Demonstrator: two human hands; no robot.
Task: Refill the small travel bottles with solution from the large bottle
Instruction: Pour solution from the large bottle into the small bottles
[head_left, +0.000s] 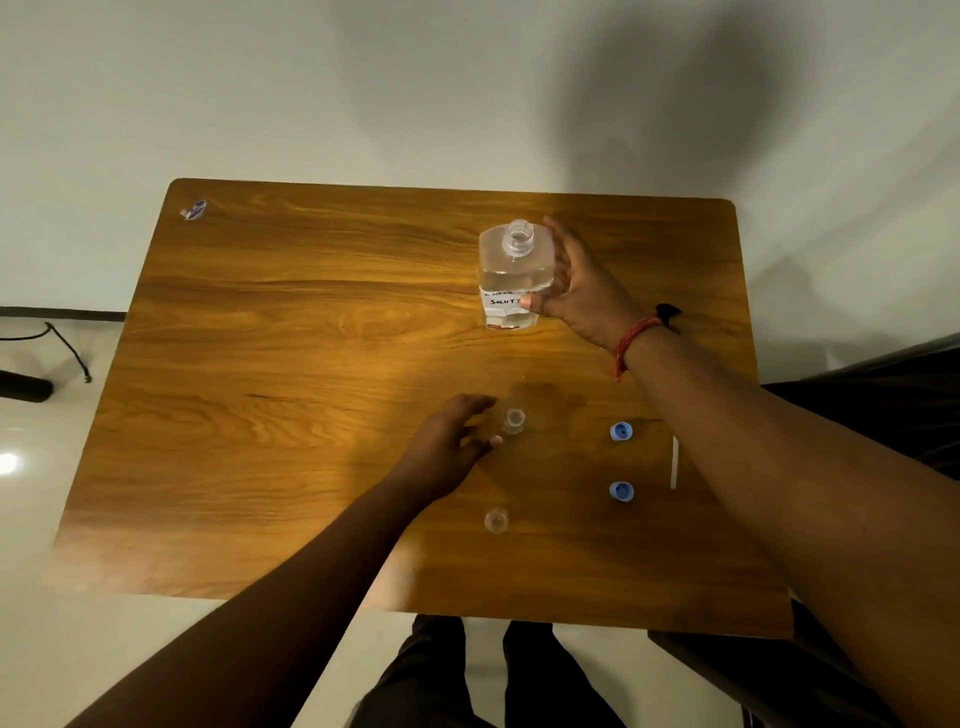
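A white handwritten label (503, 301) on the large clear bottle (515, 275) reads "SOLUT", its end hidden behind a thumb; the line above is illegible. The sticker (194, 210) at the table's far left corner is too blurred to read.

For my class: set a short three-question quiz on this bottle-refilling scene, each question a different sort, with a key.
1. True or false: the large bottle has its cap on.
2. How many blue caps lie on the table?
3. Which of the hands grips the large bottle: A) left hand B) right hand?

Key: 1 false, its neck is open; 2 two; 3 B.
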